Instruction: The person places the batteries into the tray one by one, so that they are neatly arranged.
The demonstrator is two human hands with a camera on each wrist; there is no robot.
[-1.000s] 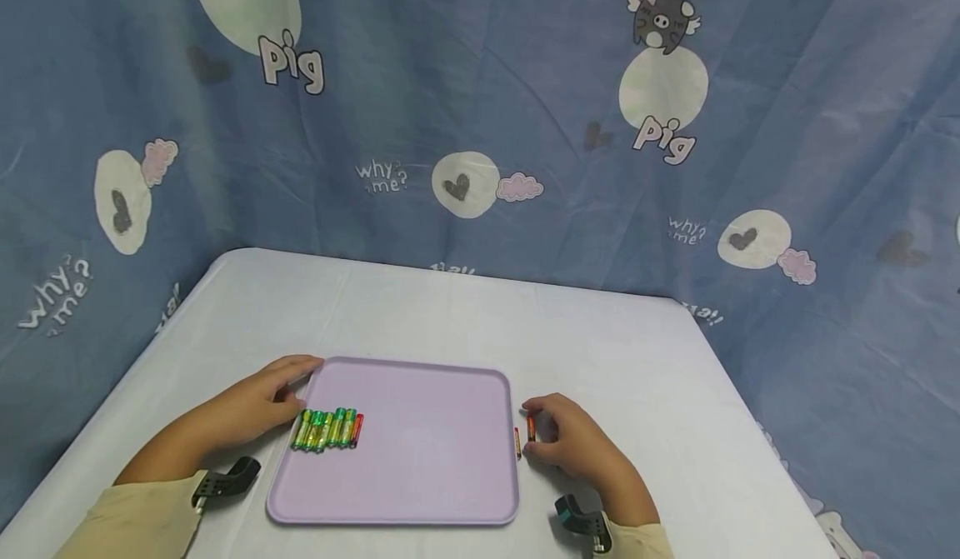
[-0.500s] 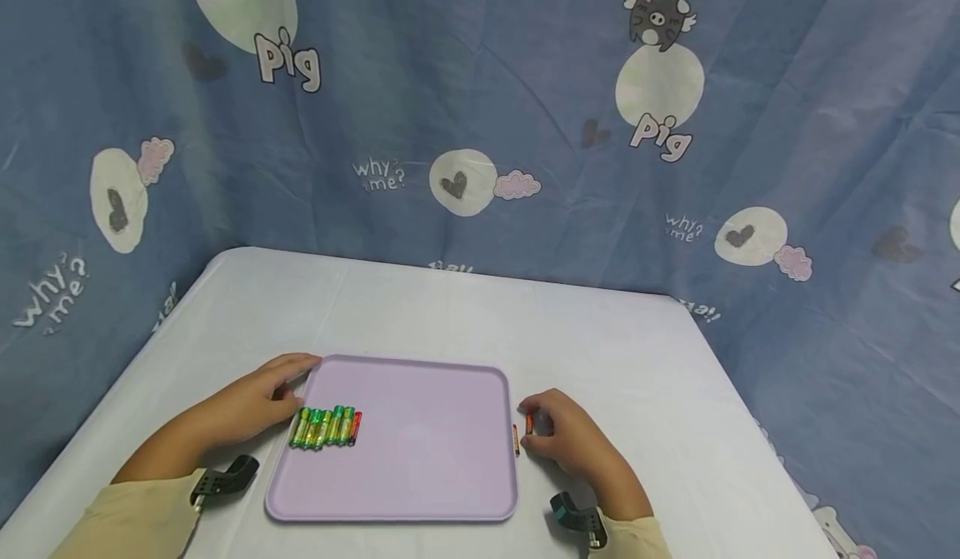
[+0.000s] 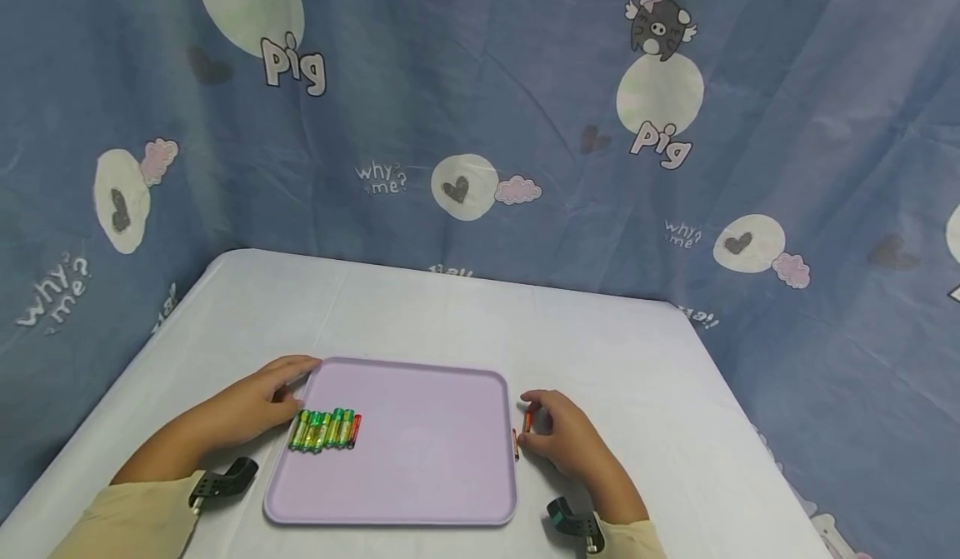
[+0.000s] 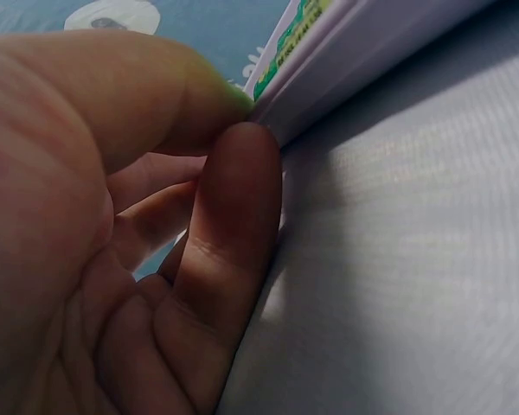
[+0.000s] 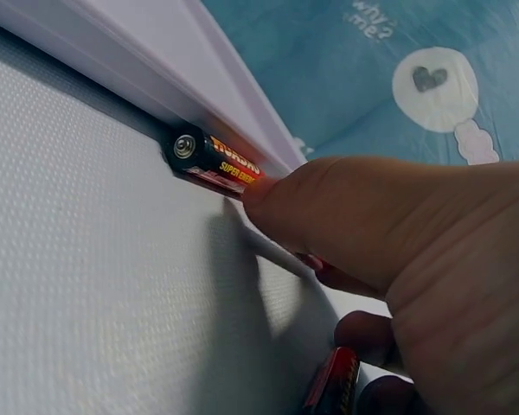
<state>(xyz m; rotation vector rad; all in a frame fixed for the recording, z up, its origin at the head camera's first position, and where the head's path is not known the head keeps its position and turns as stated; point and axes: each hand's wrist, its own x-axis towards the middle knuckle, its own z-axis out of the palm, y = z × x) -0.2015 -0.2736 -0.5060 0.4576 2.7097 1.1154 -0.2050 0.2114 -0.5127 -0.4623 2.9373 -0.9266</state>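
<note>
My left hand (image 3: pixel 262 396) holds the left rim of a lilac tray (image 3: pixel 435 484); in the left wrist view its fingertips meet at the tray wall (image 4: pixel 355 73). A row of several green-and-yellow batteries (image 3: pixel 322 431) lies inside, ending in a red battery (image 3: pixel 355 431). Right of the tray, my right hand (image 3: pixel 562 434) has a red battery (image 3: pixel 527 421) between thumb and index finger. A red-and-black battery (image 5: pixel 216 160) lies along the tray's outer wall, my thumb tip overlapping its end in the right wrist view. A red-and-black battery (image 5: pixel 336 380) shows by the curled fingers there, partly cut off.
A white cloth (image 3: pixel 600 351) covers the table. Behind it hangs a blue printed curtain (image 3: pixel 525 234). Black wrist straps (image 3: pixel 225 480) with small devices sit near both sleeves.
My right hand shifts slightly left toward the tray, the red battery between its thumb and index finger moving along. The left hand and tray stay put.
</note>
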